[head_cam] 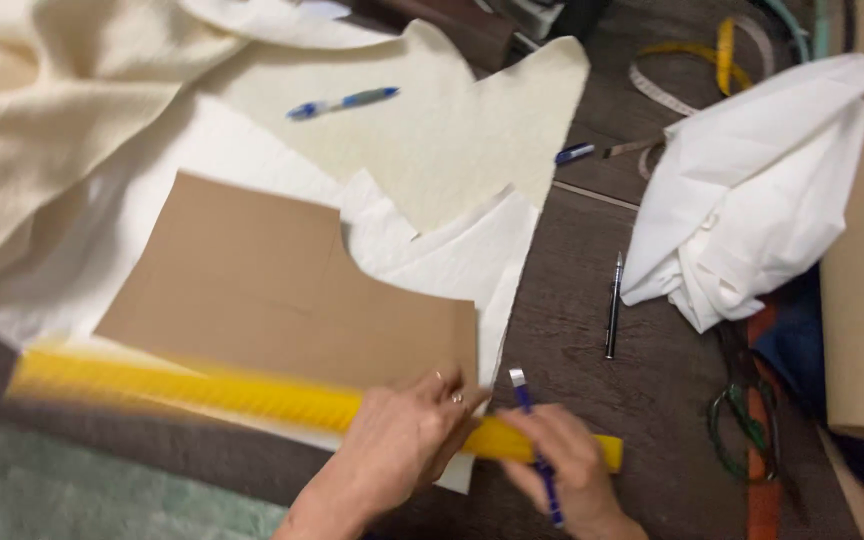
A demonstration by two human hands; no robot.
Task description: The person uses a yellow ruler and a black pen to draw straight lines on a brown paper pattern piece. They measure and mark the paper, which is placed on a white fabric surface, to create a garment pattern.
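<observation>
- Two hands worked at the near edge: left hand (407, 435) pressed flat, fingers spread, on a long yellow ruler (202, 395); nothing was gripped, it only bore down. A ring showed on one finger.
- Right hand (572, 470) was closed around a blue pen (537, 445), cap end up, while also touching the ruler's right end.
- Ruler lay along the bottom edge of a brown card pattern piece (282, 290); its left stretch was blurred, so exact alignment could not be told.
- Progress, as judged: pattern was laid on white quilted fabric (472, 260) and ruler set in place. No drawn line was visible along the ruler, so marking looked not yet done and the white layer looked uncut at this edge.
- Pattern: stiff, matte, flat, with a curved notch at its upper right corner.
- White fabric: soft, lightly textured, spread flat on a dark wood-grain table (572, 330).
- Black pen (613, 305) lay on bare table, just right of the fabric.
- Farther: a cream cut piece (452, 140), same curved-notch shape, overlapping the white layer, with a blue-and-clear pen (342, 102) on it.
- Cream fleecy cloth (42, 110) bunched far left.
- Crumpled white cloth (752, 190) far right; measuring tape (722, 55) coiled beyond.
</observation>
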